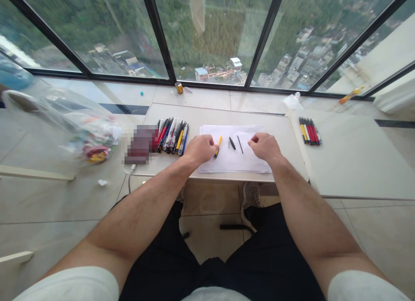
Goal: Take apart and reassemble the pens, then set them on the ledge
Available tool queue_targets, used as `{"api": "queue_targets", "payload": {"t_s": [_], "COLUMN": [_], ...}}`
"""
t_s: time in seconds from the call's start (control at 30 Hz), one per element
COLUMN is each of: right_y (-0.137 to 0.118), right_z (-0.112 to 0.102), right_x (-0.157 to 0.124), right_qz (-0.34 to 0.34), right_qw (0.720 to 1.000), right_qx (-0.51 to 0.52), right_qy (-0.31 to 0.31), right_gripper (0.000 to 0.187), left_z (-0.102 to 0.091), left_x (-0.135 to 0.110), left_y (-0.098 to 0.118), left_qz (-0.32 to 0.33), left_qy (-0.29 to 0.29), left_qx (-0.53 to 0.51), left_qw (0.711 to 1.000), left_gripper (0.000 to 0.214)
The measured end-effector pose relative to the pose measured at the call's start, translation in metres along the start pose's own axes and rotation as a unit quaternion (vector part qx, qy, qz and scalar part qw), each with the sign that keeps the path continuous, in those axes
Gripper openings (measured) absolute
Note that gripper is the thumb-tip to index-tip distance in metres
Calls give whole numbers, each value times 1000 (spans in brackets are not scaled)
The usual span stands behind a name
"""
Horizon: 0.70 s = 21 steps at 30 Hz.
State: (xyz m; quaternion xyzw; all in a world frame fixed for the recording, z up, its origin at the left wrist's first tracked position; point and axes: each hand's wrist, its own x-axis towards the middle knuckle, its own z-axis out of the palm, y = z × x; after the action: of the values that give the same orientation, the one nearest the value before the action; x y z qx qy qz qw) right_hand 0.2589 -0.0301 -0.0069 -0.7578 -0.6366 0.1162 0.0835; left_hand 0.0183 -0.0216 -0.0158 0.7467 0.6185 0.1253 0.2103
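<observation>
My left hand is closed at the left side of the white paper, its fingertips against a yellow pen barrel with a black lower end. My right hand rests at the paper's right side with thumb and fingers curled together. Whatever it may pinch is too small or hidden to make out. Between the hands lie a black pen part and a thin dark ink refill. Beneath these parts is a stack of white paper sheets.
Many pens lie in a row left of the paper, by a blurred dark-red object with a cable. Several pens sit on the right-hand board. A plastic bag stands left; a small can is below the window.
</observation>
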Motion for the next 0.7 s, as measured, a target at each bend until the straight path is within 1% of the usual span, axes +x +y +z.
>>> {"api": "queue_targets", "payload": {"t_s": [0.2,0.4,0.5,0.6,0.7], "right_y": [-11,-11,-11,-12,-12], "right_z": [6,9,10,11,11], "right_x": [-1,-1,-1,-1,-1], "right_qz": [-14,-17,-13,-14,-12], "right_qw": [1000,1000,1000,1000,1000], "right_qx": [-1,-2,-6,-10,-13], "right_qy": [-13,-8,-15,-14,-13], "right_gripper": [21,22,22,22,23], "left_z": [12,16,16,12,3], "left_x": [6,9,11,12,11], "left_y": [6,4,4,5,8], "left_qz": [-7,-1,-8,-15,-39], "left_qy": [0,6,6,4,-5], "left_qx": [25,25,23,-8,-97], "left_qw": [1000,1000,1000,1000,995], "left_gripper": [34,24,21,17,14]}}
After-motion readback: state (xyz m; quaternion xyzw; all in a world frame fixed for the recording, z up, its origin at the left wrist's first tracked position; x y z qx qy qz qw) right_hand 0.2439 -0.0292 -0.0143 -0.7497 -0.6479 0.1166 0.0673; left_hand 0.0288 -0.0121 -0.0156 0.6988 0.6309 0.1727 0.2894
